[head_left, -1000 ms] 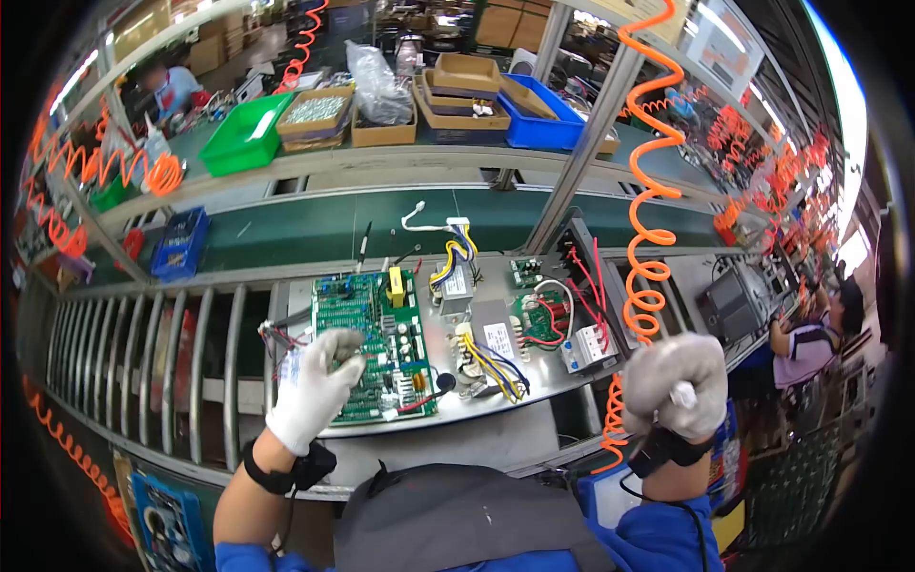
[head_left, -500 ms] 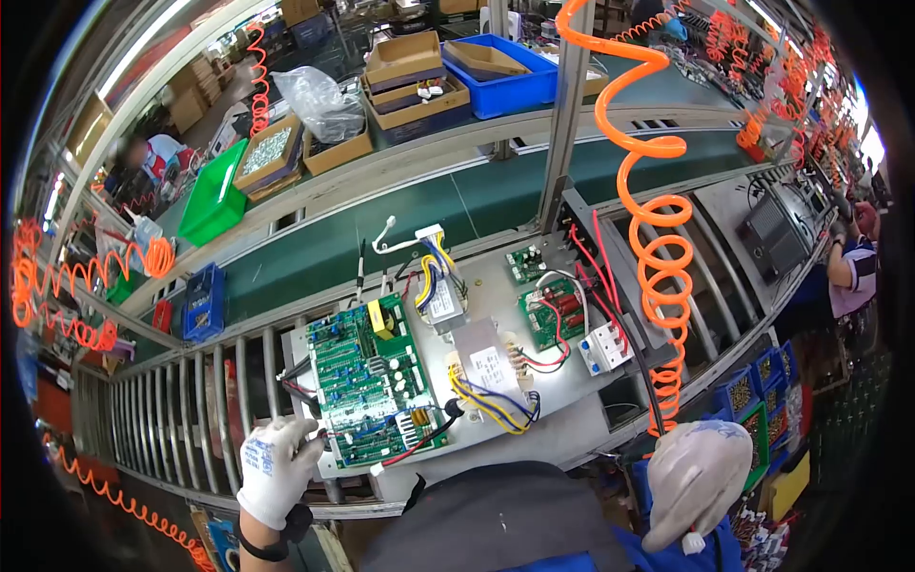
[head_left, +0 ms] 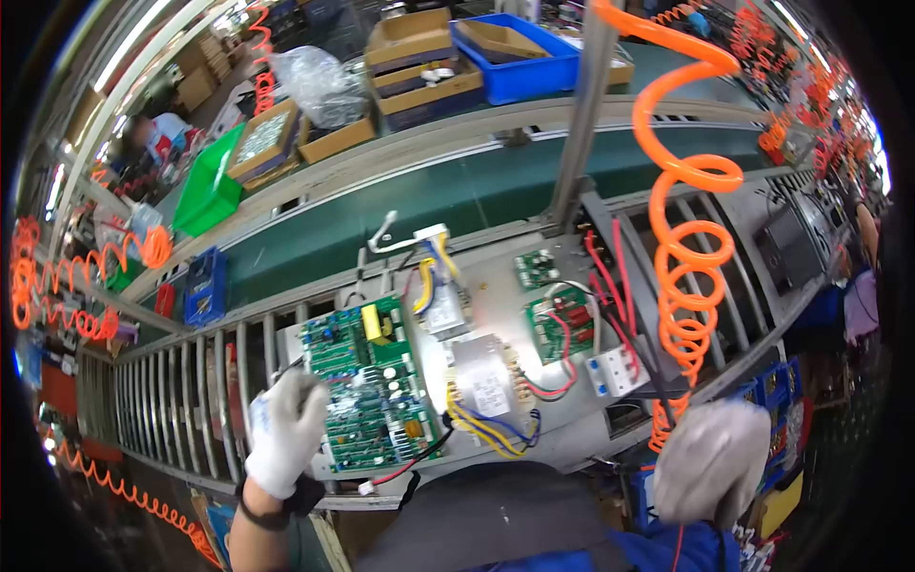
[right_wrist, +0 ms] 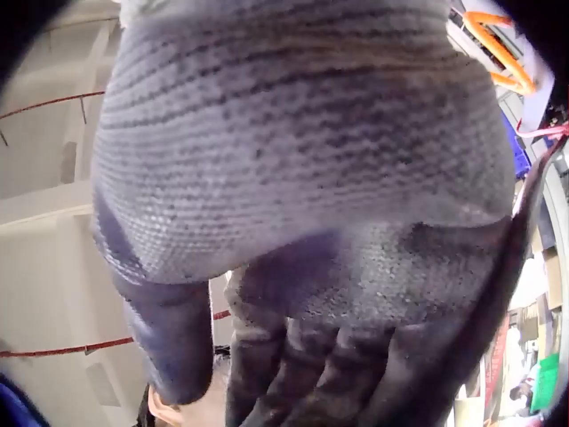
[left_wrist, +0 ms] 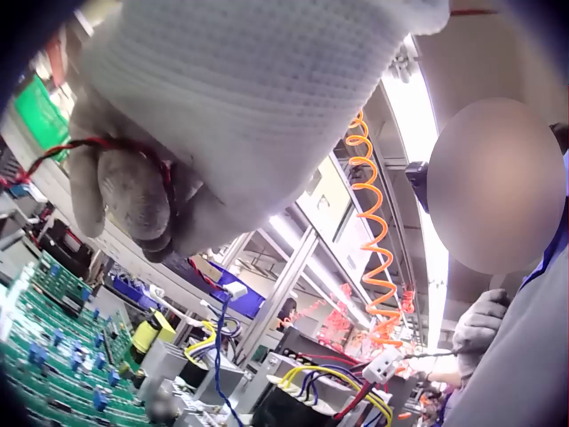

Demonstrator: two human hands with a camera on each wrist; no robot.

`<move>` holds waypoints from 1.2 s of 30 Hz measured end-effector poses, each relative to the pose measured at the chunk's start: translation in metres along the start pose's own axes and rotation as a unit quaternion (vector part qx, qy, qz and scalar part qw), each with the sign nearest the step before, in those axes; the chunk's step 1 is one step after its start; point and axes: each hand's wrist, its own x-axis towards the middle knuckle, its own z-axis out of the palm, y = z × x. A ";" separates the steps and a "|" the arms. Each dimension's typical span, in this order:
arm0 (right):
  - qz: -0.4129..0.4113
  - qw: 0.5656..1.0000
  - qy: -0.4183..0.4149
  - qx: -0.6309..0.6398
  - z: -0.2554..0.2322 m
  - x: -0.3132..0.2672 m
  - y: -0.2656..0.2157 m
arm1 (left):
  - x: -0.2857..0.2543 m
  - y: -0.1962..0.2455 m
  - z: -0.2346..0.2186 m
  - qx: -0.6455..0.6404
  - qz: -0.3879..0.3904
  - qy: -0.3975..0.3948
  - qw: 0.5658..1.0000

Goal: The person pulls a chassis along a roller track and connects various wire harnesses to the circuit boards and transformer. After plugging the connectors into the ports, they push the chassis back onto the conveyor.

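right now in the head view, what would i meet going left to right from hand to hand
Left hand, big green circuit board, labelled transformer, green board with red parts, white switch block, right hand.

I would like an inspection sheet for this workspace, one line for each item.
Surface: metal plate on a roller conveyor.
Job's things: green circuit board and transformer on the plate; red-black wire.
Clutter: cardboard boxes and blue bin beyond the plate.
Hands: left hand holds the red-black wire; right hand blurred, grip unclear.
Cables: yellow-blue wires beside the transformer; orange coiled hose hanging at right.
Surroundings: another person, far left.
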 end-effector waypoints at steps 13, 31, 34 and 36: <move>0.301 0.824 0.070 -0.475 -0.022 0.143 0.123 | 0.045 0.031 0.046 -0.008 0.118 -0.058 0.991; 0.454 0.858 0.190 -0.149 -0.026 0.171 0.100 | 0.019 -0.049 -0.012 -0.036 0.114 -0.113 0.986; 0.428 0.856 0.158 -0.242 -0.035 0.157 0.111 | 0.011 -0.043 -0.031 -0.078 -0.031 -0.143 0.986; 0.430 0.862 0.157 -0.216 -0.041 0.151 0.112 | 0.007 -0.055 -0.028 -0.114 -0.041 -0.109 0.987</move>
